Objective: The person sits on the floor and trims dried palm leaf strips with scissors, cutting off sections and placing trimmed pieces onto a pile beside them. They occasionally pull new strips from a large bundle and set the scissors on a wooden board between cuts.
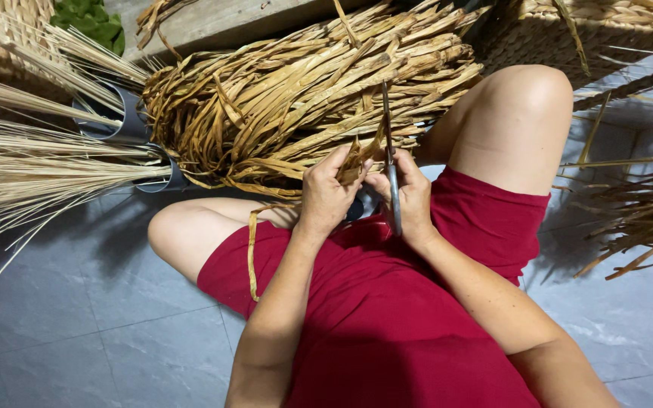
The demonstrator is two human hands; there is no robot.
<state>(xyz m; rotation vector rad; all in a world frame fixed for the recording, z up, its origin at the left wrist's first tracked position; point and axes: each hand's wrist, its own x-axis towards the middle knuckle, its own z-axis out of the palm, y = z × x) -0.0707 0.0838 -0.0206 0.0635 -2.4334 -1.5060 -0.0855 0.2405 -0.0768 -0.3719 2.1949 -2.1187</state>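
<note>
currently, strip position: dried leaf strip (354, 160) pinched in left hand (325, 198), fingers closed
strip axis: near upright
scissors (391, 170): gripped closed-fisted in right hand (410, 198), blades just beside strip, pointing up

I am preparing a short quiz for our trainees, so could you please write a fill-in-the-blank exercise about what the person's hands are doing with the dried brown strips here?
1. The right hand holds a pair of metal ____, blades pointing up.
2. The left hand pinches dried brown plant strips in front of a large ____ of the same strips.
3. The person sits on a grey tiled floor and wears ____ shorts.
4. Pale thin straw stalks lie at the picture's ____ side.

Missing words: scissors; bundle; red; left
</note>
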